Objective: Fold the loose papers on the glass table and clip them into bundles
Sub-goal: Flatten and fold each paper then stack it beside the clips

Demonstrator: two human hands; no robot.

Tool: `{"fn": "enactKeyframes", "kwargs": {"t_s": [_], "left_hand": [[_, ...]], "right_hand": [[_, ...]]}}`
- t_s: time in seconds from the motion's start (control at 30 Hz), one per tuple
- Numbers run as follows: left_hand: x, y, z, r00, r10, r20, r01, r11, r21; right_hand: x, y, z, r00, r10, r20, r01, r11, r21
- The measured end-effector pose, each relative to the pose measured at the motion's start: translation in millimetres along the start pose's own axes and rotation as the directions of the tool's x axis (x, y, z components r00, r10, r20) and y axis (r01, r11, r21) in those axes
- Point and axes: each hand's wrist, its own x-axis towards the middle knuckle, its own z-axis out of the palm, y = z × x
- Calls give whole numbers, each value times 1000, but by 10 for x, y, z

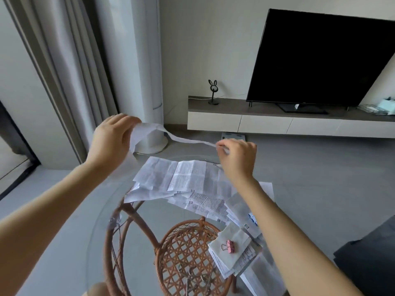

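Left hand: the left hand (111, 142) is raised above the table's far left edge, with its fingers curled round one end of a sheet of paper (186, 140).
Right hand: the right hand (237, 159) is up over the far edge and pinches the sheet's other end at its fingertips.
Sheet position: it is in the air between the two hands, clear of the table (149, 210) and above the pile.
Sheet direction: its long axis runs left to right, from hand to hand. The middle is twisted and seen almost edge-on, and the wider left end hangs down below the left hand.
Loose papers: a spread of printed, creased loose papers (183, 178) lies overlapping across the far half of the glass and runs toward the right edge.
Bundle: a folded bundle (235, 238) lies near the right edge, close to the right forearm, with a pink clip (229, 246) on top of it.
Blue clip: a small blue clip (253, 218) shows on papers beside the right forearm.
Under the glass: a woven cane base (183, 253) shows through the tabletop.
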Motion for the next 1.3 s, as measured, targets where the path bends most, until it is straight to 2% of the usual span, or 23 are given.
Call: {"fn": "enactKeyframes", "kwargs": {"t_s": [0.07, 0.13, 0.2, 0.27, 0.33, 0.43, 0.53, 0.57, 0.63, 0.7, 0.73, 0.8, 0.87, 0.9, 0.93, 0.97, 1.03, 1.1, 1.13, 1.17, 1.23, 1.3], "left_hand": [[-63, -44, -106, 1000, 12, -4, -12, 1000, -23], [-190, -89, -143, 998, -66, -1, 66, 998, 13], [-378, -178, -148, 981, -191, 27, 189, 979, 72], [-612, -253, -158, 966, -235, 109, 221, 967, 128], [-850, -248, -192, 954, -207, 215, 178, 973, 146], [-1210, -114, -264, 956, -74, 284, 48, 994, 95], [-1538, 9, -289, 945, 41, 324, -64, 996, 59], [-1634, 36, -270, 941, 12, 338, -37, 997, 67], [-1780, 58, -207, 913, -163, 373, 127, 985, 120], [-1916, 62, -172, 838, -284, 465, 227, 958, 175], [-1955, 76, -159, 792, -266, 549, 212, 964, 162], [-2048, 155, -182, 637, -200, 745, 168, 979, 119], [-2124, 222, -194, 413, -171, 894, 165, 980, 112], [-2170, 225, -176, 338, -167, 926, 184, 977, 110], [-2206, 240, -180, 305, -172, 937, 208, 972, 110], [-2214, 274, -260, 296, -175, 939, 256, 962, 98], [-2226, 301, -341, 326, -168, 930, 381, 924, 34], [-2248, 351, -380, 381, -111, 918, 308, 951, -12], [-2288, 338, -331, 380, -120, 917, 333, 943, -14], [-2350, 282, -290, 401, -112, 909, 294, 956, -12], [-2450, 204, -243, 383, -62, 922, 207, 978, -21], [-2448, 248, -222, 378, -35, 925, 234, 970, -59]], "right_hand": [[34, -1, -274, 995, -98, -25, 100, 991, 91], [-9, -44, -607, 977, -209, -31, 211, 969, 125], [-115, -75, -918, 938, -348, 4, 345, 932, 110], [-233, -31, -1117, 888, -455, 70, 451, 890, 61], [-335, 51, -1234, 871, -465, 155, 463, 885, 51], [-461, 110, -1422, 881, -423, 212, 414, 906, 87], [-606, -45, -1744, 856, -464, 227, 418, 881, 222], [-675, -134, -1863, 833, -487, 262, 421, 866, 270], [-831, -313, -2042, 739, -574, 353, 476, 816, 329], [-1015, -427, -2114, 617, -662, 425, 558, 749, 357], [-1089, -463, -2128, 571, -676, 466, 560, 736, 381], [-1238, -541, -2162, 529, -643, 553, 448, 765, 462], [-1309, -630, -2197, 534, -521, 666, 172, 838, 517], [-1326, -668, -2211, 510, -456, 729, 24, 855, 518], [-1338, -697, -2214, 472, -415, 777, -96, 853, 514], [-1351, -732, -2200, 438, -402, 804, -169, 841, 513], [-1336, -811, -2181, 358, -404, 842, -228, 837, 498], [-1282, -913, -2129, 277, -414, 867, -235, 846, 479], [-1243, -954, -2087, 254, -410, 876, -230, 854, 467], [-1193, -998, -1994, 237, -407, 882, -215, 863, 457], [-1106, -1075, -1755, 211, -398, 893, -159, 887, 433], [-1060, -1150, -1412, 168, -394, 904, -59, 911, 408]]}}
